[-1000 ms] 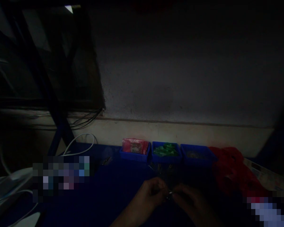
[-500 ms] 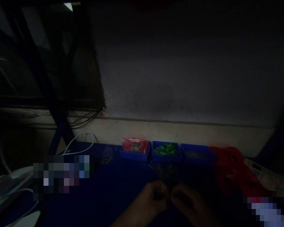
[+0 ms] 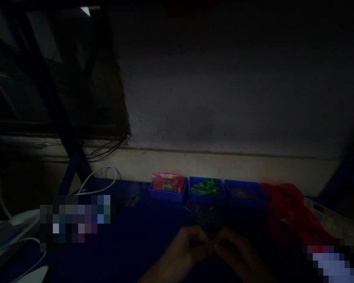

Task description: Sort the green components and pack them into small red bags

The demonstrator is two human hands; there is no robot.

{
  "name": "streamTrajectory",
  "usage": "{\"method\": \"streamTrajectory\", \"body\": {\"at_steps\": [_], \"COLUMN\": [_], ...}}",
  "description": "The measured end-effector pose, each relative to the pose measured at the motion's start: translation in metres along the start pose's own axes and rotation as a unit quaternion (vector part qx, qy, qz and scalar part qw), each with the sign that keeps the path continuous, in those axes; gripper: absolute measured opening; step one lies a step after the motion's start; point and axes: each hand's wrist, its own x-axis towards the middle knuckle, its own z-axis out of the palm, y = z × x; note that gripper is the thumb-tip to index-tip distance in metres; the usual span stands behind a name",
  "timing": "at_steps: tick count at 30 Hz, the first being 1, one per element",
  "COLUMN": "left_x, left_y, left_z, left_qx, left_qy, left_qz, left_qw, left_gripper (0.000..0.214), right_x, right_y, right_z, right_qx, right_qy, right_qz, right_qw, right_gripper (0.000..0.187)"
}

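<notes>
2 bare hands (image 3: 186, 247), left wrist (image 3: 161, 265) also bare.

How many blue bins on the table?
3, in a row by the wall: left bin with pink packaging, middle bin with green packaging, right bin with dim contents. Dark areas could hide more.

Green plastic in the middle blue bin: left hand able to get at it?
Likely yes: the green plastic lies exposed in the open middle blue bin, and only small metallic pieces seem to lie between it and the left hand.
</notes>
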Motion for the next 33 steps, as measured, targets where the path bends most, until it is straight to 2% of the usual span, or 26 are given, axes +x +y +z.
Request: {"method": "streamTrajectory", "body": {"at_steps": [7, 16, 24, 26, 30, 33], "left_x": [0.007, 0.002, 0.002, 0.001, 0.0, 0.001], "left_y": [-0.003, 0.003, 0.008, 0.009, 0.009, 0.008], "left_z": [-0.002, -0.004, -0.002, 0.0, 0.004, 0.005], "left_qx": [-0.075, -0.11, -0.121, -0.098, -0.043, -0.025], "left_qy": [-0.011, -0.003, 0.037, 0.035, 0.028, 0.014], "left_qz": [-0.044, -0.048, -0.084, -0.05, 0.059, 0.079], "left_qw": [0.996, 0.993, 0.988, 0.993, 0.997, 0.996], "left_gripper": [0.012, 0.006, 0.007, 0.007, 0.012, 0.017], "right_x": [0.004, 0.004, 0.004, 0.005, 0.006, 0.005], "right_y": [0.0, 0.003, 0.008, 0.012, 0.013, 0.008], "right_z": [-0.002, 0.0, 0.002, 0.001, 0.0, 0.0], "right_qx": [0.015, 0.016, 0.038, 0.038, 0.049, 0.064], "right_qy": [-0.02, -0.018, -0.019, -0.022, -0.037, -0.034], "right_qz": [0.034, 0.039, 0.062, 0.067, 0.077, 0.086], "right_qw": [0.999, 0.999, 0.997, 0.997, 0.995, 0.994], "right_gripper": [0.021, 0.019, 0.019, 0.021, 0.022, 0.021]}}
